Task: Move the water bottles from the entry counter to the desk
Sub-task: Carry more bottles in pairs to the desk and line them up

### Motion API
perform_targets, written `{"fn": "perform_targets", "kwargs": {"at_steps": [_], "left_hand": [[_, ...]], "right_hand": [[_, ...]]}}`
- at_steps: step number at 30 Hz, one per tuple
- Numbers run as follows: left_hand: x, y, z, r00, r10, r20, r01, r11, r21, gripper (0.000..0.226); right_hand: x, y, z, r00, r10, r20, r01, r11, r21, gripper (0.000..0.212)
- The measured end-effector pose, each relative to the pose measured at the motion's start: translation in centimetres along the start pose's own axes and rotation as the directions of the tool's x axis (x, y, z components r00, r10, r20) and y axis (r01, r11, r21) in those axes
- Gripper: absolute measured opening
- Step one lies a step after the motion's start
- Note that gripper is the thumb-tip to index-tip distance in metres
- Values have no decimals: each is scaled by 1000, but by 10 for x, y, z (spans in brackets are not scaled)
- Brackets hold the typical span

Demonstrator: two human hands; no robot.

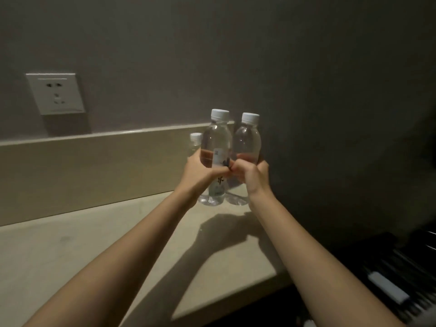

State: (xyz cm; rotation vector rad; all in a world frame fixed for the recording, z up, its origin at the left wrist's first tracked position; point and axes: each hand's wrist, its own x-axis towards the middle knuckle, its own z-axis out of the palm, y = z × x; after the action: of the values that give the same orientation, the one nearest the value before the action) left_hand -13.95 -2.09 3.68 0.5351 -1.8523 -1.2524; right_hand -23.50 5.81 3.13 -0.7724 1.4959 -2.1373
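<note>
While the left hand (199,171) curls its fingers (220,171) round the left bottle (215,147), the right hand (251,174) wraps its fingers round the right bottle (247,140), and the knuckles of the two hands meet between the bottles. Both bottles are clear with white caps, stand upright and side by side, and their bases sit at or just above the worktop (82,244); which of the two cannot be told. A third bottle (195,140) stands behind the left hand, close to the backsplash (94,166), mostly hidden. The worktop is pale, stone-like, and carries the dark shadow of the arms and hands. Its right end meets a dark wall (330,114). Above the backsplash the grey wall bears a white socket (56,93) on the left. Low on the right, past the worktop's edge, lies something dark and ribbed with a pale strip, too dim to name.
</note>
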Motion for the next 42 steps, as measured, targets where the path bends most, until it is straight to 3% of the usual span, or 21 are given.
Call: {"fn": "perform_targets", "kwargs": {"at_steps": [6,9,11,16,22,30,36,39,42], "left_hand": [[-20,26,161,989,18,147,-10,998,-59,38],[-32,48,250,968,61,245,-30,991,-129,38],[-39,64,309,948,79,308,-24,984,-179,38],[-60,100,455,848,130,514,29,957,-289,34],[-79,132,617,707,213,674,124,902,-415,29],[-81,183,853,571,358,739,133,848,-514,29],[-100,225,1008,465,419,780,131,839,-529,40],[-112,240,1080,431,443,786,136,829,-542,36],[-125,252,1154,454,453,767,117,823,-556,36]], "right_hand": [[-11,-42,-159,981,7,-194,-21,997,-71,27],[-16,-71,-243,947,-51,-316,6,990,-141,51],[-20,-88,-301,914,-92,-395,23,984,-178,52],[-29,-126,-440,804,-172,-570,65,977,-203,59],[-30,-160,-589,610,-261,-748,63,957,-282,52],[-12,-227,-788,417,-368,-831,110,928,-356,39],[-11,-272,-933,323,-399,-858,41,912,-409,26],[-11,-290,-1006,328,-411,-850,30,904,-426,19],[-8,-307,-1079,354,-416,-837,6,896,-443,20]]}}
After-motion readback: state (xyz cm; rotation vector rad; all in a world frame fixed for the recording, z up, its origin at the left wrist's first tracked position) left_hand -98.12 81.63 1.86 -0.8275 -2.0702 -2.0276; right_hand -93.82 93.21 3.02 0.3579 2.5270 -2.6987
